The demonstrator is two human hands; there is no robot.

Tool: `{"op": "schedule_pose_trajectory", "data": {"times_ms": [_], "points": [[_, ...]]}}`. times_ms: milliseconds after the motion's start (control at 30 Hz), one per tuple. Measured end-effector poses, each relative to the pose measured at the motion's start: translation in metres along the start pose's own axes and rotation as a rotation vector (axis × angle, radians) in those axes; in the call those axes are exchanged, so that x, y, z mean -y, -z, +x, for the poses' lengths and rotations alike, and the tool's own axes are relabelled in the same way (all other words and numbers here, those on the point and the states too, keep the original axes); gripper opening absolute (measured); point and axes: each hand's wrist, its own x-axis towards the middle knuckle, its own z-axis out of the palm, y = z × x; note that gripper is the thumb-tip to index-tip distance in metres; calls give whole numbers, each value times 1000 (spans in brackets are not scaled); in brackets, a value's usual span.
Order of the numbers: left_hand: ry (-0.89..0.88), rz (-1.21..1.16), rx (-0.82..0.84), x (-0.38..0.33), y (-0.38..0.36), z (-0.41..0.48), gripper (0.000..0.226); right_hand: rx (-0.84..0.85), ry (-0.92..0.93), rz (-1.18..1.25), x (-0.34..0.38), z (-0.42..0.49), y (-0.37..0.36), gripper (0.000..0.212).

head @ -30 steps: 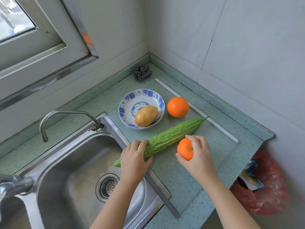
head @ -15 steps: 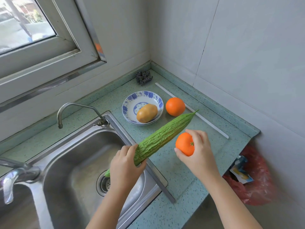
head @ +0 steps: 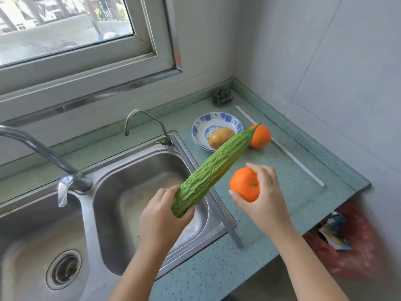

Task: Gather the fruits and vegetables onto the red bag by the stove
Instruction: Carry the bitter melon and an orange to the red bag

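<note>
Head view. Grips the gourd [head: 214,168] by its blunt end in the left hand [head: 160,216], fingers curled round it, slanted up over the sink [head: 141,192] with its tip overlapping the plate [head: 208,122]. Holds an orange [head: 244,184] in the right hand [head: 264,198], fingers wrapped round it, above the counter [head: 293,192]. Shows a potato [head: 220,137] on the plate, a second orange [head: 260,136] just beside it. Off the counter's end, lower right, possibly a red bag [head: 358,246], blurred.

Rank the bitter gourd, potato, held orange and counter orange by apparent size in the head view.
1. bitter gourd, clearly largest.
2. held orange, though nearer the camera.
3. counter orange and potato look alike, both partly behind the gourd; unranked.
</note>
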Motion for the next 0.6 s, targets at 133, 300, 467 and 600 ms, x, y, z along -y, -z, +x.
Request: {"op": "schedule_pose_trajectory", "data": {"times_ms": [133,300,467,600], "points": [[51,-24,-6,0,21,-23,43,57,31,38,14,-14,-1,64],[112,-41,-47,-2,46,-66,41,114,43,66,38,-44,1,64],[221,-65,-108,-1,74,-124,42,242,107,81,66,-92,1,64],[336,-87,-176,-4,98,-177,39,315,190,110,92,-130,2,62]]}}
